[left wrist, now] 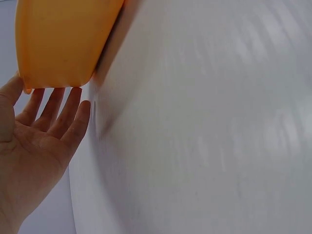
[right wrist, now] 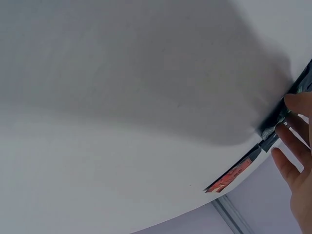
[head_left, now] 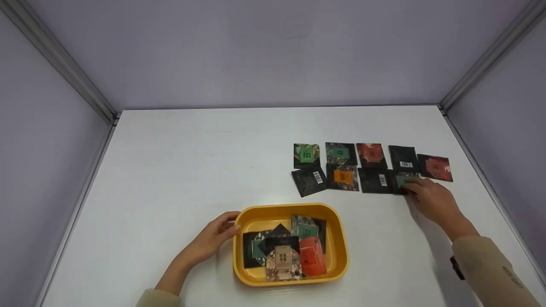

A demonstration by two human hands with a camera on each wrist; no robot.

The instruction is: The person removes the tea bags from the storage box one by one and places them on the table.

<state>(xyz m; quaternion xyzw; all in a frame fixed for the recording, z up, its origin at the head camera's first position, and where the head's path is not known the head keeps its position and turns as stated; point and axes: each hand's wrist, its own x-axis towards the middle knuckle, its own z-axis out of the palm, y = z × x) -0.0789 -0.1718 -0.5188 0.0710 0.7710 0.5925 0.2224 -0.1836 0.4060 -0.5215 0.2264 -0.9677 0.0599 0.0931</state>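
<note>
My left hand is at the left end of a yellow plastic tray. Its thumb lies by the rim and its fingers, fairly straight and spread, touch the outer wall, as the left wrist view shows. Over at the right, my right hand pinches a dark sachet with a green label between thumb and fingertips. That sachet is partly covered by the fingers, at the right end of the front row. Beside it lies a black sachet with a barcode.
Two rows of flat sachets lie at the back right, including a green one, an orange-labelled one and a red one. Several more overlap inside the tray, among them a red sachet and a beige one. Walls enclose the white table.
</note>
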